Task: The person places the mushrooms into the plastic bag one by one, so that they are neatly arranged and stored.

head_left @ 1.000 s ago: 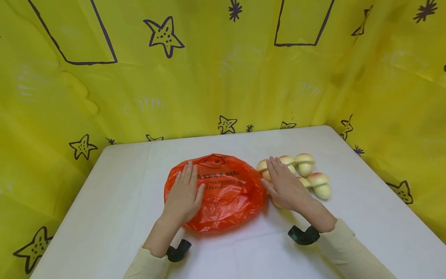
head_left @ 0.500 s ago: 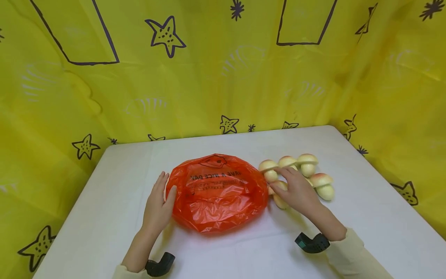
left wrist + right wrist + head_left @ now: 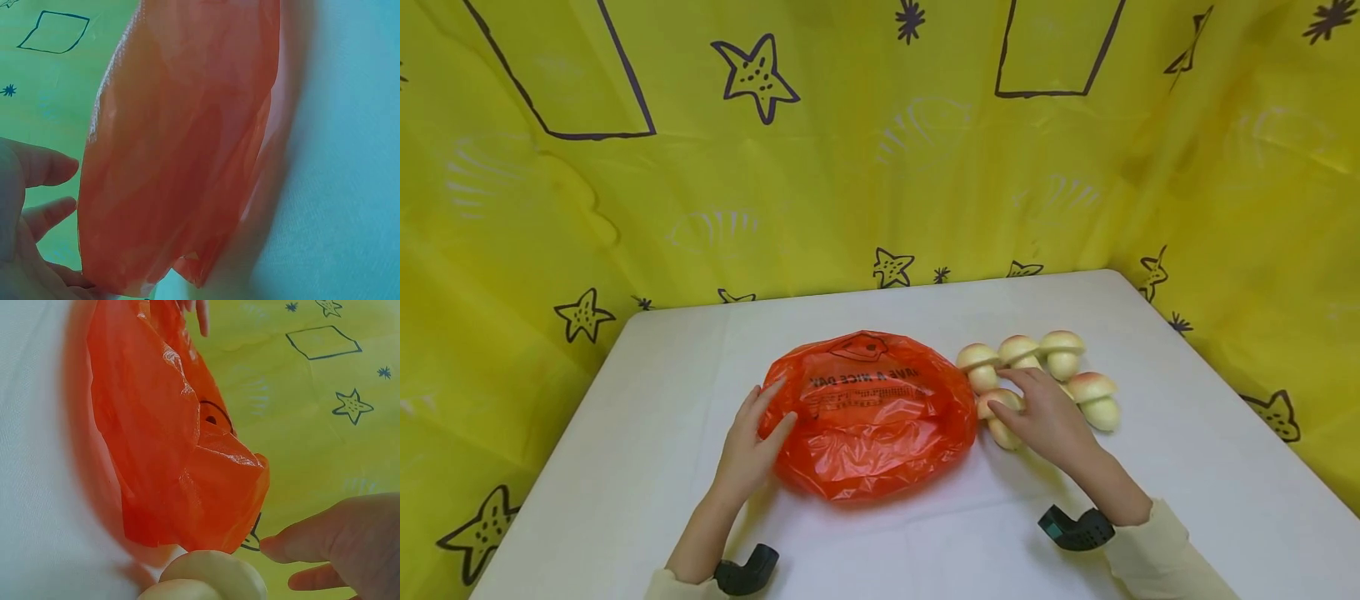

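Observation:
A red plastic bag (image 3: 865, 433), with dark lettering inside and its mouth spread wide, stands mid-table. My left hand (image 3: 751, 442) is at the bag's left side, fingers apart and bent a little, fingertips right at the rim. In the left wrist view those fingertips (image 3: 65, 169) border the bag wall (image 3: 175, 156). On the other side my right hand (image 3: 1048, 417) hovers over toy mushrooms, thumb and fingers spread with nothing between them. The nearest is a pale mushroom (image 3: 1003, 429) beside the bag; another mushroom (image 3: 979, 367) lies just behind it.
Several more pale mushrooms with reddish caps lie to the right, among them one at the back (image 3: 1062, 354) and one at the far right (image 3: 1093, 398). A white cloth covers the table (image 3: 647, 400). A yellow curtain (image 3: 820, 183) with drawn starfish hangs behind and around it.
My left hand has moved from over the bag to its left side, fingers now spreading at the rim. My right hand has shifted right and down, uncovering mushrooms. The bag's mouth is more visible.

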`<action>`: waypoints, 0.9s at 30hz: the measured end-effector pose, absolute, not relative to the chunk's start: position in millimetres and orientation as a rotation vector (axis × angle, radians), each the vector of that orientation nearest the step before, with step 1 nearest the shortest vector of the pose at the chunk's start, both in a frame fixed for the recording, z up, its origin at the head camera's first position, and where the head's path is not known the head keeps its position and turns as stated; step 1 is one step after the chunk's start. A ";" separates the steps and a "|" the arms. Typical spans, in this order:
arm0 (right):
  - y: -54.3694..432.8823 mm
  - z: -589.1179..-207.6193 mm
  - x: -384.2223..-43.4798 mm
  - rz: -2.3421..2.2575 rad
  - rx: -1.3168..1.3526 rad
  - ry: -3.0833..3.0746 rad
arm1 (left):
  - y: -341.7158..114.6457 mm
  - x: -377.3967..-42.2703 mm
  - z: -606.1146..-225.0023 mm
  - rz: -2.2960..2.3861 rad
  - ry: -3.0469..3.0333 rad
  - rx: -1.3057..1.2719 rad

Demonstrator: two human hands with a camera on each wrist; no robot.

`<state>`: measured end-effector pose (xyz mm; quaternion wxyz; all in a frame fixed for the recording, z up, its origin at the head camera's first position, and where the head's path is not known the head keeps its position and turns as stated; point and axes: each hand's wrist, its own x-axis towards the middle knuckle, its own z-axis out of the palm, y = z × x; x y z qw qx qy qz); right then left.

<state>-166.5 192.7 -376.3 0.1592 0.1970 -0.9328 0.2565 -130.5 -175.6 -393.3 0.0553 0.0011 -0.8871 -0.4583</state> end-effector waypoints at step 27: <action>187.8 -384.3 -163.2 0.565 0.501 -2.734 | -173.0 -132.6 -412.3 -1.382 -2.692 0.066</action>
